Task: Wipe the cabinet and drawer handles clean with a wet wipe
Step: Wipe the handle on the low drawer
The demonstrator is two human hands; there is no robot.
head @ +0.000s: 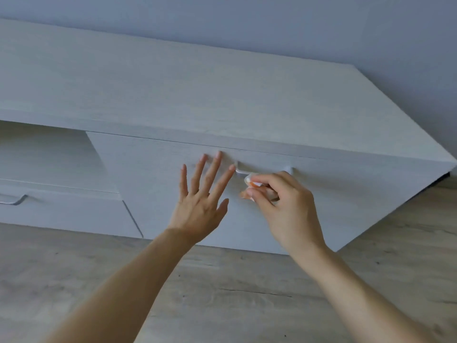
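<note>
Low white cabinet (222, 95) sits directly on wood-look floor (222, 293), w/ wall behind. Cabinet top bare. Floor grey-beige, planks w/ dark grain marks.

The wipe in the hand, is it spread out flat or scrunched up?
Scrunched up. The wet wipe is a small wad pinched in the right hand against the handle.

This looks like a room in a home, likely a living room or bedroom. A long, low cabinet (222, 90) in pale wood-grain laminate stands against a plain bluish-grey wall (296, 26), with an open shelf niche (42, 154) at the left, a drawer (61, 211) under it and curved metal handles (241, 171) on the fronts. The floor (222, 293) is light wood-look laminate planking, as in a furnished domestic interior.
</note>
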